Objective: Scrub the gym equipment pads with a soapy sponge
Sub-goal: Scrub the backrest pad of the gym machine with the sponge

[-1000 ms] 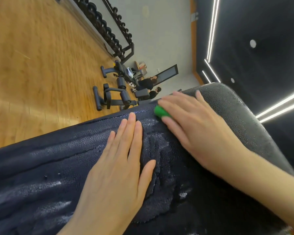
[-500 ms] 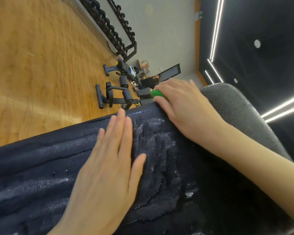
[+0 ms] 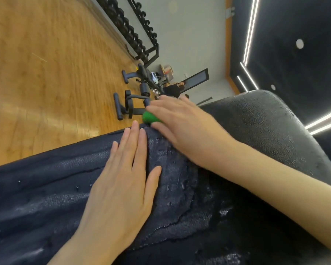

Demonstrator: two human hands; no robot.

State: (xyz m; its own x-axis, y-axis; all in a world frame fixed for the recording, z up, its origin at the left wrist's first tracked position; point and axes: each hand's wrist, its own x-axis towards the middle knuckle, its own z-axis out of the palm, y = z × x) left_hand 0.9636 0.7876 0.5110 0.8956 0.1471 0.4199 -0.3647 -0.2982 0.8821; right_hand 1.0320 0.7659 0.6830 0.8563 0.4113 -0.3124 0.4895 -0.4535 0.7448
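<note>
My right hand (image 3: 182, 127) fingers clamp the green sponge (image 3: 149, 117) at the wet pad (image 3: 180, 188) edge; left hand (image 3: 122, 190) flat, fingers together. Sponge soft, likely slippery: grip its sides.

My left hand (image 3: 120, 190) lies flat, palm down, fingers straight and together, thumb splayed right. My right hand (image 3: 182, 127) reaches far left across it, fingers curled over something, forearm stretched out.
</note>
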